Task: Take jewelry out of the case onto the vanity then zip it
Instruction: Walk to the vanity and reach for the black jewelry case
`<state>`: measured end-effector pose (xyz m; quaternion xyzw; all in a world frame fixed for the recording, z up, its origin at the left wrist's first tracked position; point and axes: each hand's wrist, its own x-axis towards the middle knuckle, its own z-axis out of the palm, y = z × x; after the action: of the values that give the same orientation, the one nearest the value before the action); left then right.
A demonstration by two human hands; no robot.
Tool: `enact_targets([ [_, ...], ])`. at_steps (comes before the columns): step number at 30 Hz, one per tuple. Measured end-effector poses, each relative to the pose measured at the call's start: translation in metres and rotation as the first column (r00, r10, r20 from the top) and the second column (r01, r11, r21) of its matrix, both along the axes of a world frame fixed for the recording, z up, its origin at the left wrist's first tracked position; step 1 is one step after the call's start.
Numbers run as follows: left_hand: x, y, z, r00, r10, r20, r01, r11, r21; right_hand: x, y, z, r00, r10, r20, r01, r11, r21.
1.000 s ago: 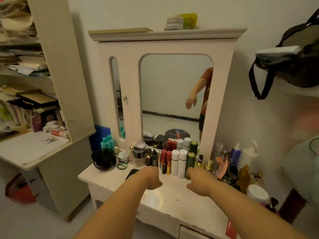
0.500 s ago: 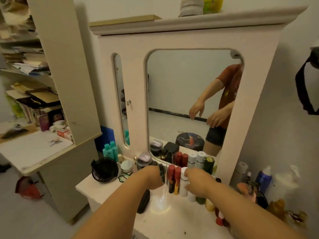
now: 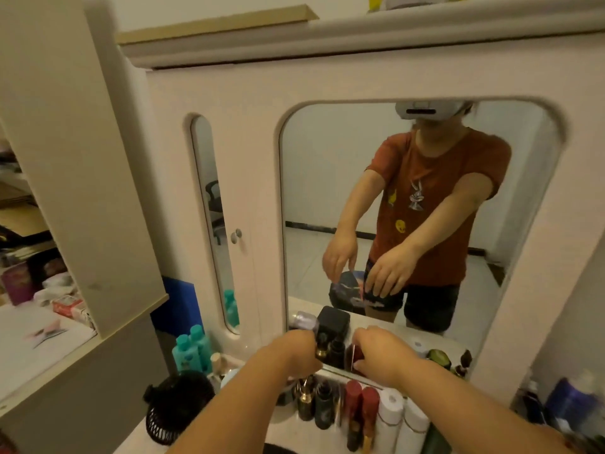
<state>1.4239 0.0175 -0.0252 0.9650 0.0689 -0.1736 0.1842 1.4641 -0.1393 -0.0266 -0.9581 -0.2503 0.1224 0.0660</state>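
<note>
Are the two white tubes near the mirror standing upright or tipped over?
Upright. The two white cylindrical tubes stand side by side on the vanity top, caps up, beside the red lipstick tubes.

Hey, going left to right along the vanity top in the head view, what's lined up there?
Black mini fan → teal bottles → dark gold-capped bottles → red tubes → white tubes → blue bottle.

No readable text, brand or number found anywhere. Small printed figures on the orange T-shirt (image 3: pixel 425 204) in the mirror (image 3: pixel 327 178), without letters. Labels on the teal bottles (image 3: pixel 191 352) and on the red box (image 3: pixel 67 306) at the left shelf too blurred, perhaps with print, not legible.
</note>
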Motion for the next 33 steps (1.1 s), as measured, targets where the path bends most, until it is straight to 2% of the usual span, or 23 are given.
enact_targets([
  [7, 0.039, 0.008, -0.011, 0.994, -0.025, -0.11, 0.029, 0.999, 0.037, 0.027, 0.014, -0.009, 0.999, -0.019, -0.028, 0.02, 1.0, 0.003],
  [13, 0.054, 0.003, -0.016, 0.99, -0.02, -0.137, 0.031, 0.996, 0.081, 0.038, 0.015, -0.013, 0.999, 0.01, -0.032, -0.01, 1.0, 0.001],
  [19, 0.058, 0.004, -0.011, 0.998, -0.04, -0.056, 0.046, 0.993, 0.111, 0.046, 0.007, -0.011, 1.0, 0.02, -0.023, -0.02, 1.0, -0.013],
  [24, 0.057, 0.009, -0.013, 0.998, -0.046, -0.048, 0.051, 0.994, 0.099, 0.043, 0.006, -0.015, 0.999, 0.011, -0.052, -0.011, 1.0, -0.001],
  [33, 0.075, 0.041, -0.03, 0.985, -0.17, -0.008, 0.17, 0.985, 0.012, 0.041, 0.029, -0.021, 0.989, -0.133, -0.06, 0.135, 0.99, 0.037],
])
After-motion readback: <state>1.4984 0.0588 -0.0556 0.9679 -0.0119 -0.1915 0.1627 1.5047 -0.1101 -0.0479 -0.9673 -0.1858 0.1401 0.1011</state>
